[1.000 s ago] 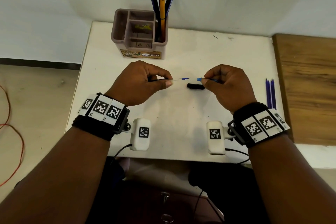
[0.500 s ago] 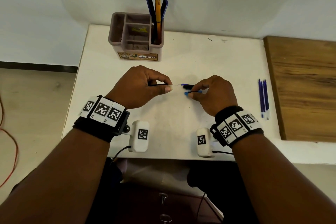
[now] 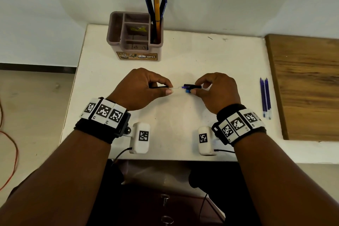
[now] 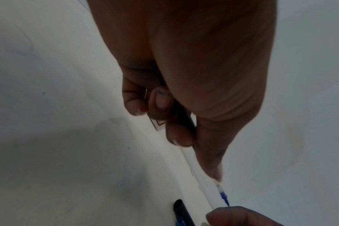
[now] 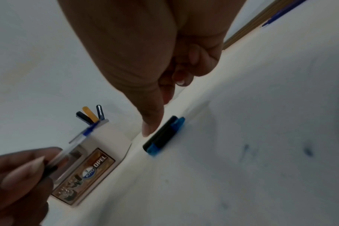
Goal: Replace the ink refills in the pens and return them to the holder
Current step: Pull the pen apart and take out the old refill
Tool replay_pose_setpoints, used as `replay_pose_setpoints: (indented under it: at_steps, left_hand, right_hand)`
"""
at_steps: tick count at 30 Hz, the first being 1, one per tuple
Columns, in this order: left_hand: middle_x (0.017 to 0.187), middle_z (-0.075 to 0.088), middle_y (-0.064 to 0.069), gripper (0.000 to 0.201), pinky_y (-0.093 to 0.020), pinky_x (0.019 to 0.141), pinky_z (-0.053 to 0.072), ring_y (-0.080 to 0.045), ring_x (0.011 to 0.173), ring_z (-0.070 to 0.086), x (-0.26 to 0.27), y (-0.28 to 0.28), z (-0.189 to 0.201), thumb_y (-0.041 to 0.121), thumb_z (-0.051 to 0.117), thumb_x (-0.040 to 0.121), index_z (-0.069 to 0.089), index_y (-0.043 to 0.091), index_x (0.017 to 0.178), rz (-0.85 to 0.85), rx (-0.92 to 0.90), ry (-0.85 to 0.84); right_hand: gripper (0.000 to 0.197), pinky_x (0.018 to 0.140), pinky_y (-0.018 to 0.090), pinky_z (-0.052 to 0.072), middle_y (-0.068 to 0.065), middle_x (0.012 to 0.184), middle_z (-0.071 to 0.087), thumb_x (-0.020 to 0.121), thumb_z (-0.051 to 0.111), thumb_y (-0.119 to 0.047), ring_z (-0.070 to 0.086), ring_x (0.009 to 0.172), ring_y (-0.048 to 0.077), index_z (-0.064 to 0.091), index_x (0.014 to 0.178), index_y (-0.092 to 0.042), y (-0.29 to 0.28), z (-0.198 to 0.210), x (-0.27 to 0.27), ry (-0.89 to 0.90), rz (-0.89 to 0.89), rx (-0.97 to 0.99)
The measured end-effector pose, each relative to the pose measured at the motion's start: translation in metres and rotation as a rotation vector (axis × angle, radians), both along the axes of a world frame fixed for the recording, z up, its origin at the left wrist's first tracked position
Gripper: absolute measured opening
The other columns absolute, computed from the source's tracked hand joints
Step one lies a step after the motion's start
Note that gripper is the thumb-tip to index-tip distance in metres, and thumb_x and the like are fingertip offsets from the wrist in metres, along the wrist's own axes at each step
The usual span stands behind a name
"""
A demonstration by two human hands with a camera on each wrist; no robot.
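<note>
My left hand [image 3: 167,89] grips a black pen barrel [image 4: 184,116] above the white table [image 3: 220,51]. A clear refill [image 3: 176,88] with a blue tip [image 4: 224,197] sticks out of the barrel to the right. My right hand [image 3: 197,90] is down at the table, its thumb and forefinger closed on a short black pen piece [image 3: 190,85]. A small blue piece [image 3: 187,91] lies beside the black one [image 5: 161,133]. The brown pen holder [image 3: 117,24] stands at the back with three pens [image 3: 156,14] upright in its right compartment.
Several spare blue refills [image 3: 265,97] lie side by side near the table's right edge. A wooden board [image 3: 302,86] adjoins the table on the right. An orange cable [image 3: 14,152] runs over the floor at the left.
My right hand came off the refill tip, dropped to the table with the blue piece and left it beside the black piece. The left hand has barely moved.
</note>
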State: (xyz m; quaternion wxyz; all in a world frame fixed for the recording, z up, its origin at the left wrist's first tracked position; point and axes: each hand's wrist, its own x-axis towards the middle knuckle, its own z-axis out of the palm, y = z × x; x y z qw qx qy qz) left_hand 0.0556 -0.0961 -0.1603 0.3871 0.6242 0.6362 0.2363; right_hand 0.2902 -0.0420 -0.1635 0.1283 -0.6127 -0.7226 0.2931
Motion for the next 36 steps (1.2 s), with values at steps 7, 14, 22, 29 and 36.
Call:
replay_pose_setpoints:
  at_steps: [7, 14, 22, 29, 36]
  left_hand:
    - [0.060, 0.064, -0.002, 0.008, -0.016, 0.056, 0.039, -0.007, 0.050, 0.048, 0.001, 0.001, 0.004, 0.040, 0.077, 0.084, 0.076, 0.038, 0.092, 0.047, 0.035, -0.039]
    - [0.065, 0.068, -0.004, 0.013, -0.025, 0.060, 0.045, -0.012, 0.055, 0.053, 0.010, 0.000, 0.003, 0.043, 0.077, 0.083, 0.074, 0.040, 0.095, 0.031, 0.043, -0.052]
    - [0.076, 0.075, 0.011, 0.019, -0.016, 0.074, 0.051, 0.000, 0.071, 0.068, 0.012, 0.001, 0.002, 0.031, 0.075, 0.088, 0.073, 0.034, 0.106, 0.066, 0.028, -0.094]
    - [0.085, 0.070, 0.021, 0.013, -0.013, 0.069, 0.041, 0.003, 0.077, 0.059, 0.028, 0.000, -0.010, 0.037, 0.079, 0.082, 0.078, 0.040, 0.094, 0.003, 0.024, 0.113]
    - [0.095, 0.070, 0.014, 0.019, -0.024, 0.078, 0.041, -0.007, 0.092, 0.056, 0.052, 0.000, -0.029, 0.046, 0.074, 0.083, 0.077, 0.041, 0.101, -0.058, 0.044, 0.262]
  right_hand:
    - [0.014, 0.060, 0.011, 0.042, -0.004, 0.073, 0.070, 0.078, 0.084, -0.031, 0.059, 0.061, 0.002, 0.077, 0.085, -0.021, -0.001, 0.014, -0.003, 0.301, -0.107, -0.115]
    - [0.010, 0.055, 0.011, 0.045, 0.003, 0.076, 0.074, 0.087, 0.076, -0.018, 0.057, 0.051, -0.003, 0.078, 0.092, -0.010, -0.009, 0.017, -0.012, 0.508, -0.116, -0.282]
    - [0.007, 0.046, 0.010, 0.040, 0.001, 0.076, 0.071, 0.092, 0.070, -0.015, 0.064, 0.062, 0.013, 0.071, 0.086, -0.011, 0.004, 0.025, 0.003, 0.571, -0.250, -0.339]
    - [0.011, 0.050, 0.017, 0.041, -0.001, 0.079, 0.071, 0.091, 0.068, -0.018, 0.060, 0.062, 0.012, 0.070, 0.081, -0.020, 0.035, 0.023, 0.040, 0.649, -0.607, -0.182]
    - [0.008, 0.041, 0.023, 0.033, -0.006, 0.064, 0.063, 0.084, 0.079, -0.033, 0.043, 0.046, 0.014, 0.076, 0.084, -0.025, 0.056, 0.010, 0.050, 0.572, -0.739, -0.236]
